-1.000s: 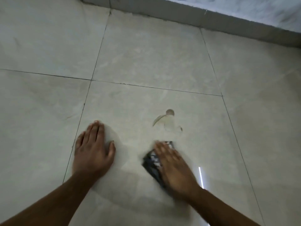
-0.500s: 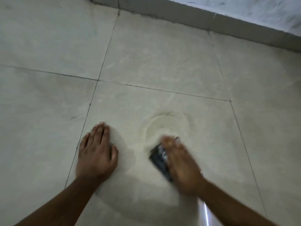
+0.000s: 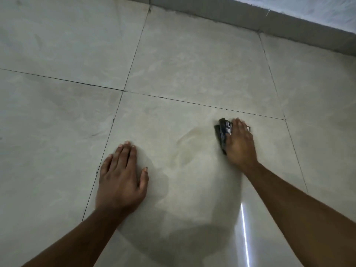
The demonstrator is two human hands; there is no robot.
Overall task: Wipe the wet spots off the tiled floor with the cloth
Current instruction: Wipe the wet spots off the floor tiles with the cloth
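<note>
A small dark patterned cloth [image 3: 222,133] lies bunched on the pale tiled floor [image 3: 192,58]. My right hand [image 3: 239,144] presses flat on it with straight fingers, so only the cloth's left edge shows. To the left of the cloth, faint smeared wet streaks [image 3: 189,145] curve across the same tile. My left hand [image 3: 121,178] rests palm down on the floor, fingers spread, near the tile's left grout line, holding nothing.
A grey skirting strip [image 3: 269,22] runs along the far edge of the floor below a white wall [image 3: 317,8]. Dark grout lines cross the tiles. A bright light reflection [image 3: 244,234] streaks the floor beside my right forearm.
My right hand has swept the cloth forward and to the right over the wet spot. The distinct wet patch is now only a faint smear. My left hand stayed planted.
</note>
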